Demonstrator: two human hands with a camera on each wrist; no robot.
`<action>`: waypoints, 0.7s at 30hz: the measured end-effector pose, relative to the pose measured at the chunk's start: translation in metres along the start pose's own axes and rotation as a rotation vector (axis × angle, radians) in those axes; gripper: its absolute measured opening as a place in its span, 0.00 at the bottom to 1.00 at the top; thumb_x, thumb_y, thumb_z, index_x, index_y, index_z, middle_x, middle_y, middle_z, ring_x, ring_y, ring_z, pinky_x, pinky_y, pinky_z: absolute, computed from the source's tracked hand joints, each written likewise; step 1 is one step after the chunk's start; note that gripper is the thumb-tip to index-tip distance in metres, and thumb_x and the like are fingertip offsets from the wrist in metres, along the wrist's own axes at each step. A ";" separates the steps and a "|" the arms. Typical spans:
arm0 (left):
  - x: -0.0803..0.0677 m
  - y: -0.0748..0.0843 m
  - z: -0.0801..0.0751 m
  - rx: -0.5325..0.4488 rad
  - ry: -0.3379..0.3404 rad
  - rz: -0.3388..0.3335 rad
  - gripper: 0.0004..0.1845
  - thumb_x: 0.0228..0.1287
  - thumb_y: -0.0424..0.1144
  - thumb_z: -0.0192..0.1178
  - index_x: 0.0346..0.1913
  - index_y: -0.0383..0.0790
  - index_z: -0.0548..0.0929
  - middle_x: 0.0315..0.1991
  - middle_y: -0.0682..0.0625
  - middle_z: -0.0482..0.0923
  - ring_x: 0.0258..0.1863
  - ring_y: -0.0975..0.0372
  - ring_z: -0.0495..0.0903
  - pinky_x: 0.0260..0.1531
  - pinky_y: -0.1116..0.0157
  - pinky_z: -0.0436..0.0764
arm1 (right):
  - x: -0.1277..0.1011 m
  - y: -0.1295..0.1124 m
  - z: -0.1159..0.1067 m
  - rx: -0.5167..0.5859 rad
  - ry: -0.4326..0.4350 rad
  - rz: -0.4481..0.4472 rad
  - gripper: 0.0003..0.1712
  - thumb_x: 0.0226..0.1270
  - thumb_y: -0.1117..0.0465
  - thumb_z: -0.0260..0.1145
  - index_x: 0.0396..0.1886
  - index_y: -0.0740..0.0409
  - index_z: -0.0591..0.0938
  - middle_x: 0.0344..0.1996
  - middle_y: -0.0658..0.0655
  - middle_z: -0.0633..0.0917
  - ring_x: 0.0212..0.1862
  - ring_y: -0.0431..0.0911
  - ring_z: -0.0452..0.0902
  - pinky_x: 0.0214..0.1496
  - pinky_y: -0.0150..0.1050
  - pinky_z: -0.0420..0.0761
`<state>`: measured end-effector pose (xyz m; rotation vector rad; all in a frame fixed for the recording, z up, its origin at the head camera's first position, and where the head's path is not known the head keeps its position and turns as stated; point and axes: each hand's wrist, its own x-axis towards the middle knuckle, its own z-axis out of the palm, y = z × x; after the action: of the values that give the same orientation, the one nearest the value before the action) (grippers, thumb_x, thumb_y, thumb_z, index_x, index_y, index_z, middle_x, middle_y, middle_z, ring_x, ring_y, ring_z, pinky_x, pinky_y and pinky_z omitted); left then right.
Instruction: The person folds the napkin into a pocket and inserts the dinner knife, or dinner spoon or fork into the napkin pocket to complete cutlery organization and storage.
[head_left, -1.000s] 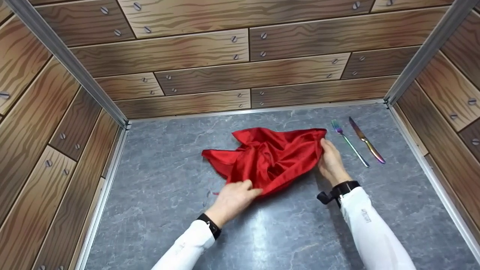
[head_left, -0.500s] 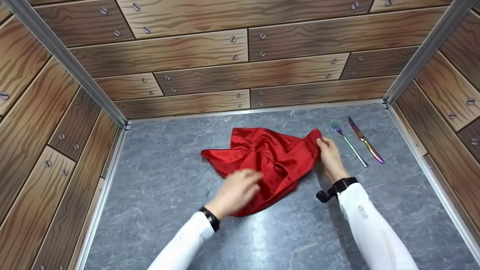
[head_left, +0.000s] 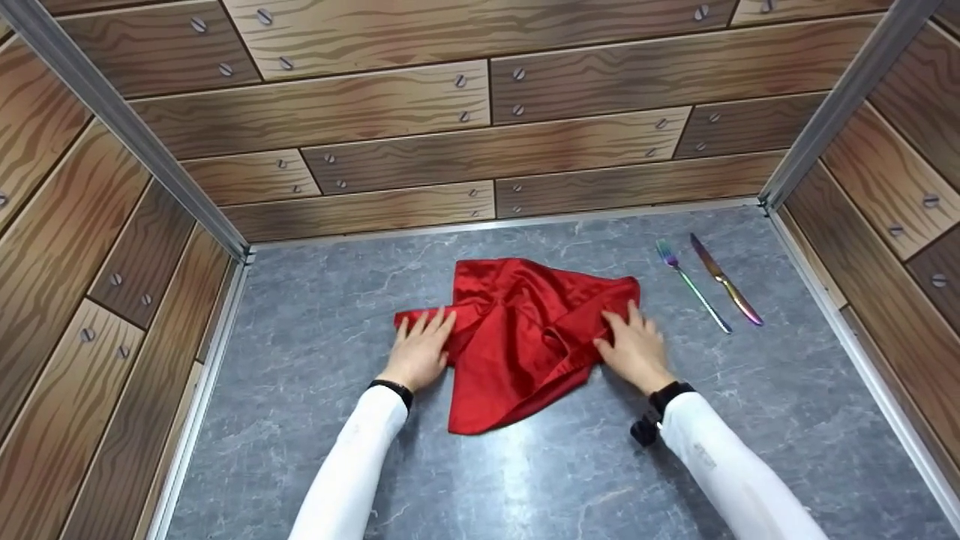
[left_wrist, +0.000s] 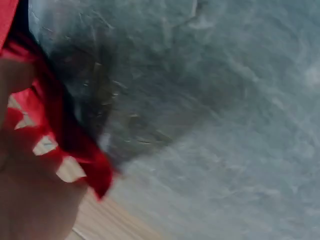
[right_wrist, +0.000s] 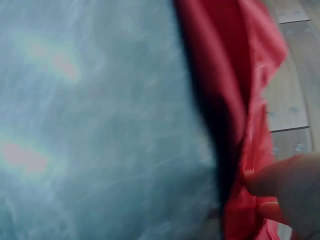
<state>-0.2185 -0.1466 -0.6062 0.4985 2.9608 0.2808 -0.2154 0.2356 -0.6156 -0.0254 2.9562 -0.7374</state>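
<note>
Nearest to me I count two hands, both in white sleeves, each with a dark band at the wrist. My left hand (head_left: 421, 346) lies flat with fingers spread on the left corner of the one red cloth (head_left: 517, 337); my right hand (head_left: 634, 346) rests on its right side, fingers fairly straight and pressing down, though the right wrist view is blurred and I cannot be sure whether the thumb tucks under a fold.

The cloth is a single piece of shiny, satin-like red fabric, crumpled and partly folded over itself, with a pointed corner hanging toward me and raised creases through the middle. It sits at the centre of the tabletop (head_left: 315, 450), between my hands.

Farther off on the right lie one fork (head_left: 691, 285) and one knife (head_left: 725, 279), both with an iridescent finish, side by side and apart from the cloth.

The tabletop is grey with marble-like veining. Beyond it stand walls printed with wooden planks and screws, joined by metal corner rails.
</note>
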 end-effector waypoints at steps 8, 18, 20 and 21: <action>-0.001 0.022 -0.025 0.171 -0.016 -0.068 0.29 0.62 0.50 0.65 0.64 0.42 0.82 0.55 0.40 0.83 0.59 0.44 0.81 0.70 0.39 0.68 | 0.021 -0.007 0.000 -0.094 0.025 -0.073 0.33 0.75 0.56 0.61 0.76 0.60 0.69 0.80 0.74 0.54 0.79 0.74 0.47 0.77 0.72 0.55; 0.022 0.024 -0.007 -0.143 -0.048 -0.011 0.29 0.81 0.49 0.48 0.78 0.43 0.66 0.78 0.43 0.66 0.78 0.45 0.65 0.76 0.41 0.64 | 0.013 -0.026 0.016 -0.174 0.121 -0.101 0.35 0.72 0.46 0.66 0.70 0.62 0.75 0.61 0.71 0.77 0.61 0.68 0.71 0.57 0.64 0.73; 0.023 0.023 -0.004 -0.147 -0.083 -0.036 0.31 0.81 0.52 0.45 0.80 0.44 0.64 0.78 0.43 0.66 0.78 0.47 0.64 0.77 0.42 0.63 | 0.013 -0.025 0.018 -0.196 0.070 -0.094 0.34 0.72 0.48 0.65 0.72 0.61 0.74 0.64 0.71 0.76 0.64 0.68 0.70 0.58 0.64 0.73; 0.023 0.022 -0.004 -0.134 -0.092 -0.055 0.31 0.81 0.54 0.44 0.80 0.46 0.64 0.77 0.44 0.67 0.78 0.48 0.65 0.77 0.42 0.63 | 0.014 -0.024 0.018 -0.202 0.053 -0.097 0.34 0.72 0.50 0.64 0.72 0.61 0.73 0.65 0.70 0.75 0.65 0.68 0.69 0.59 0.64 0.72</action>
<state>-0.2342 -0.1190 -0.5999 0.4011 2.8379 0.4344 -0.2280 0.2057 -0.6216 -0.1673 3.0860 -0.4522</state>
